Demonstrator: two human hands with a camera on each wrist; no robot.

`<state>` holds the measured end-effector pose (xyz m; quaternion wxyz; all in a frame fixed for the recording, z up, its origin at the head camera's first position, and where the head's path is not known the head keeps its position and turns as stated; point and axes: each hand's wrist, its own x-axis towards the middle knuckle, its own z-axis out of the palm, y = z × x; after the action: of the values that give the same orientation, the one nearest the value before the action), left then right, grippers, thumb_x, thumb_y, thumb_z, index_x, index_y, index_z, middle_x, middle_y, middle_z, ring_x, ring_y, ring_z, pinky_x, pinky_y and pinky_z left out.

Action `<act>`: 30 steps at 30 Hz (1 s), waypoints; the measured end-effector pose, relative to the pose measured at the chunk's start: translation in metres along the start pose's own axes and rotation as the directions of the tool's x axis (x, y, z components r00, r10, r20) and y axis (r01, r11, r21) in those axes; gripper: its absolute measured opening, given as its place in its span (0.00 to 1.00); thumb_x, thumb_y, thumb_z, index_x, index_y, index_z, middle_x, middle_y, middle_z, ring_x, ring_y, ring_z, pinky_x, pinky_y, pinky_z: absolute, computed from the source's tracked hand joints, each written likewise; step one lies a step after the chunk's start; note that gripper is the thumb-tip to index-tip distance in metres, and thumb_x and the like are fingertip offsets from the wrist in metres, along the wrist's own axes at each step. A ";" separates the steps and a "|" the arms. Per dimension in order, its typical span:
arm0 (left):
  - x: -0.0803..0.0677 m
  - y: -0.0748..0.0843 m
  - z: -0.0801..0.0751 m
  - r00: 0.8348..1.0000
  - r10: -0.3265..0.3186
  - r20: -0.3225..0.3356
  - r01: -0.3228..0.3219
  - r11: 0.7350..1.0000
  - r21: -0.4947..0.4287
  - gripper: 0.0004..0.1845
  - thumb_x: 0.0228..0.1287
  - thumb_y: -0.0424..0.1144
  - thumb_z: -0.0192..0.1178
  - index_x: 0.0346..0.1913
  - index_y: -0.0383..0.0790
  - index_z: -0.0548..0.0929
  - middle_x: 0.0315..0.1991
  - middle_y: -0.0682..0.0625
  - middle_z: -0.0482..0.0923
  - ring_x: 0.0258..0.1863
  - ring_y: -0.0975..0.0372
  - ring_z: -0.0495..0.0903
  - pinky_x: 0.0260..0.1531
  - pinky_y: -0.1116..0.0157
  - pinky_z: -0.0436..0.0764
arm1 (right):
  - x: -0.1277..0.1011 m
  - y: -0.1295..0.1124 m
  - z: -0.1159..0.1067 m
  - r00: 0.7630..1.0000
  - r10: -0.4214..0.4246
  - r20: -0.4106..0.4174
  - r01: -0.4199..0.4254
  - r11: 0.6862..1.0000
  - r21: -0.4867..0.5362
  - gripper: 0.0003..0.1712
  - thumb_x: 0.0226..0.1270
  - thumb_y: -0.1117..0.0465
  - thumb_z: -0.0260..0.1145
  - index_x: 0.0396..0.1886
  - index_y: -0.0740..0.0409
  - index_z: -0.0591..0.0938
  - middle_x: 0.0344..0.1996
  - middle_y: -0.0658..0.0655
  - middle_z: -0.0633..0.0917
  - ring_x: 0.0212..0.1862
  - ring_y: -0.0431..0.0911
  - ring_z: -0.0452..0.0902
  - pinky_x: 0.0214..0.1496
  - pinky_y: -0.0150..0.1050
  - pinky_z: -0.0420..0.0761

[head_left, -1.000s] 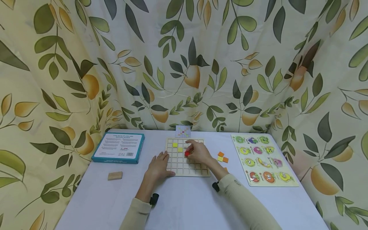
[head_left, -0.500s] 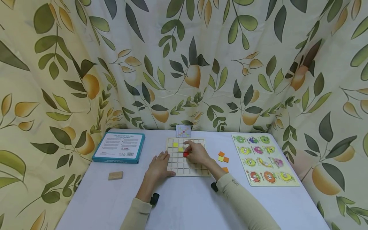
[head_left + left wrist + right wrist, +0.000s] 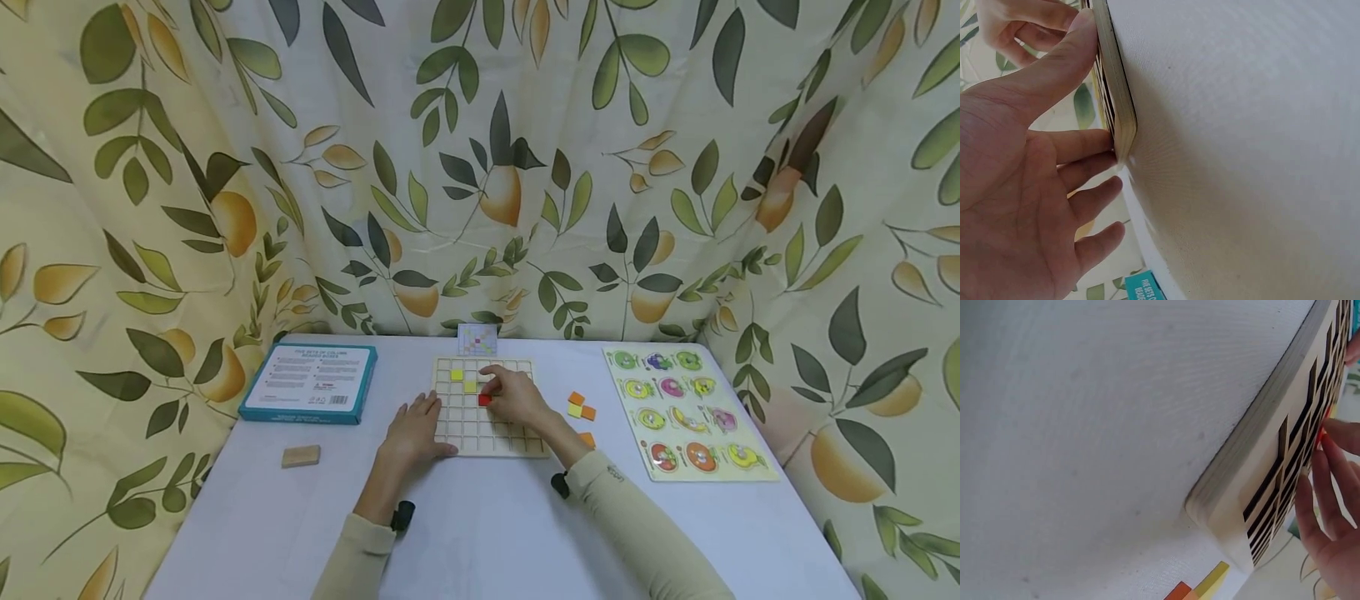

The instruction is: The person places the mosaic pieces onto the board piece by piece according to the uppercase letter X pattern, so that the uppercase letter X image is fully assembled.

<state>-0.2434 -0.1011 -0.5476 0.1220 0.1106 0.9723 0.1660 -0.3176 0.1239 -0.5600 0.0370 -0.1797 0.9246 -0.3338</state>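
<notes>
A wooden grid board [image 3: 457, 433] lies at the middle of the table, with two yellow square tiles [image 3: 457, 376] in its cells. My right hand [image 3: 517, 402] is over the board and pinches a red square tile [image 3: 484, 400] at a cell near the middle; the right wrist view shows thumb and finger meeting at the red tile [image 3: 1320, 436]. At the board's left edge rests my left hand [image 3: 408, 433], its thumb along the near side. In the left wrist view the left hand's fingers [image 3: 1088, 147] are spread and touch the board's edge without curling round it.
Orange tiles [image 3: 588, 413] and a yellow tile [image 3: 574, 410] lie right of the board. A small pattern card [image 3: 477, 340] stands behind it. Farther right is a fruit picture board [image 3: 690, 417]. On the left are a teal-edged box [image 3: 309, 383] and a wooden block [image 3: 301, 456].
My right hand has shifted slightly left with the red tile over the board, then stayed nearly still. The left hand has kept its place at the board's edge.
</notes>
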 end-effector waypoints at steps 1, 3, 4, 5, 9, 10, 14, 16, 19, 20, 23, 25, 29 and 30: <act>0.000 0.000 0.000 1.000 -0.001 0.000 0.001 1.000 0.001 0.55 0.56 0.57 0.78 0.79 0.31 0.64 0.81 0.39 0.58 0.82 0.46 0.53 0.80 0.44 0.53 | 0.000 0.000 0.000 1.000 -0.010 0.000 0.010 1.000 0.012 0.35 0.57 0.74 0.75 0.67 0.59 0.79 0.41 0.51 0.91 0.47 0.46 0.87 0.58 0.49 0.84; 0.000 0.000 -0.001 1.000 -0.005 0.002 0.005 1.000 0.002 0.55 0.56 0.57 0.78 0.79 0.31 0.64 0.81 0.38 0.58 0.82 0.46 0.53 0.80 0.44 0.53 | -0.001 0.001 0.000 1.000 -0.025 -0.004 0.025 0.999 0.025 0.35 0.57 0.74 0.74 0.66 0.60 0.79 0.41 0.51 0.91 0.47 0.46 0.88 0.57 0.49 0.85; 0.000 0.000 -0.001 1.000 -0.007 0.002 0.007 1.000 0.005 0.55 0.56 0.57 0.78 0.79 0.31 0.64 0.81 0.39 0.59 0.82 0.46 0.54 0.80 0.44 0.53 | -0.001 0.001 0.000 1.000 -0.029 -0.005 0.029 0.999 0.027 0.34 0.57 0.74 0.74 0.66 0.60 0.79 0.42 0.52 0.91 0.47 0.46 0.88 0.57 0.49 0.85; 0.000 -0.001 -0.001 1.000 -0.009 0.004 0.009 1.000 0.006 0.55 0.56 0.57 0.78 0.79 0.31 0.64 0.81 0.38 0.59 0.82 0.46 0.54 0.80 0.44 0.53 | -0.002 0.001 -0.001 1.000 -0.028 -0.007 0.029 0.999 0.029 0.34 0.57 0.74 0.74 0.66 0.60 0.80 0.42 0.52 0.91 0.47 0.46 0.88 0.57 0.49 0.85; 0.000 0.000 0.000 1.000 -0.016 0.009 0.016 1.000 0.008 0.55 0.56 0.57 0.78 0.79 0.32 0.64 0.81 0.39 0.59 0.82 0.47 0.53 0.80 0.45 0.53 | -0.007 0.001 -0.004 0.999 -0.015 -0.029 0.016 1.000 0.012 0.32 0.58 0.73 0.73 0.65 0.59 0.81 0.42 0.52 0.91 0.46 0.47 0.87 0.55 0.49 0.85; 0.000 0.000 0.000 1.000 -0.018 0.007 0.018 1.000 0.006 0.55 0.56 0.57 0.78 0.79 0.32 0.64 0.81 0.39 0.59 0.82 0.47 0.53 0.80 0.45 0.53 | -0.008 0.001 -0.006 0.999 -0.009 -0.039 0.009 1.000 0.007 0.31 0.58 0.73 0.73 0.64 0.58 0.81 0.42 0.52 0.91 0.46 0.47 0.87 0.55 0.49 0.85; -0.001 0.002 -0.001 1.000 -0.014 -0.002 0.014 1.000 -0.004 0.55 0.56 0.56 0.78 0.78 0.31 0.65 0.81 0.39 0.59 0.82 0.47 0.54 0.80 0.45 0.54 | -0.016 0.002 -0.015 0.996 0.010 -0.091 -0.012 1.000 -0.016 0.30 0.60 0.73 0.73 0.63 0.57 0.82 0.41 0.52 0.91 0.46 0.48 0.88 0.52 0.49 0.86; -0.002 0.003 0.001 1.000 -0.013 -0.005 0.013 1.000 -0.007 0.55 0.56 0.56 0.79 0.78 0.31 0.65 0.81 0.39 0.59 0.82 0.47 0.54 0.80 0.45 0.54 | -0.021 0.005 -0.020 0.993 0.013 -0.115 -0.016 0.999 -0.028 0.29 0.60 0.72 0.73 0.62 0.56 0.83 0.40 0.51 0.91 0.46 0.48 0.88 0.51 0.49 0.86; -0.002 0.002 0.003 1.000 -0.007 -0.004 0.007 1.000 -0.009 0.55 0.56 0.56 0.78 0.78 0.31 0.65 0.81 0.39 0.59 0.82 0.47 0.54 0.80 0.45 0.54 | -0.031 0.009 -0.029 0.991 0.027 -0.134 -0.032 0.999 -0.037 0.28 0.60 0.72 0.72 0.62 0.57 0.83 0.40 0.51 0.91 0.46 0.48 0.88 0.51 0.49 0.86; -0.002 0.001 0.004 1.000 -0.005 -0.004 0.005 1.000 -0.007 0.55 0.56 0.56 0.78 0.79 0.31 0.64 0.81 0.39 0.58 0.82 0.47 0.54 0.80 0.45 0.54 | -0.034 0.011 -0.032 0.990 0.031 -0.138 -0.037 0.999 -0.040 0.28 0.61 0.72 0.71 0.62 0.58 0.83 0.40 0.52 0.91 0.46 0.49 0.88 0.51 0.50 0.86; -0.001 0.001 0.003 1.000 0.000 0.000 0.000 1.000 -0.001 0.55 0.56 0.57 0.78 0.79 0.32 0.64 0.81 0.39 0.58 0.82 0.47 0.53 0.80 0.45 0.54 | -0.041 0.017 -0.042 0.988 0.039 -0.148 -0.050 0.997 -0.066 0.27 0.62 0.72 0.71 0.62 0.59 0.83 0.40 0.53 0.91 0.46 0.51 0.88 0.50 0.51 0.86; -0.001 0.001 0.003 1.000 -0.001 0.000 0.001 1.000 0.003 0.55 0.56 0.57 0.78 0.79 0.32 0.64 0.81 0.39 0.58 0.82 0.47 0.53 0.80 0.45 0.54 | -0.046 0.022 -0.048 0.987 0.044 -0.153 -0.057 0.995 -0.085 0.27 0.62 0.71 0.72 0.62 0.59 0.83 0.41 0.53 0.91 0.47 0.51 0.88 0.50 0.51 0.86; 0.001 0.000 0.002 1.000 -0.008 -0.009 0.008 1.000 0.011 0.55 0.56 0.57 0.78 0.79 0.32 0.64 0.81 0.40 0.58 0.82 0.47 0.53 0.80 0.45 0.54 | -0.054 0.029 -0.056 0.986 0.059 -0.153 -0.074 0.993 -0.092 0.24 0.63 0.70 0.72 0.60 0.60 0.84 0.40 0.54 0.91 0.46 0.51 0.88 0.50 0.51 0.86; 0.001 0.000 0.003 1.000 -0.009 -0.011 0.009 1.000 0.010 0.55 0.56 0.57 0.78 0.79 0.32 0.64 0.81 0.40 0.58 0.82 0.47 0.53 0.80 0.45 0.54 | -0.056 0.031 -0.057 0.986 0.064 -0.152 -0.080 0.992 -0.098 0.24 0.62 0.70 0.71 0.59 0.60 0.84 0.40 0.54 0.91 0.46 0.51 0.88 0.49 0.51 0.86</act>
<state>-0.2433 -0.1004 -0.5503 0.1170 0.1058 0.9743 0.1610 -0.2853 0.2004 -0.5378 -0.0292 -0.1224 0.9468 -0.2964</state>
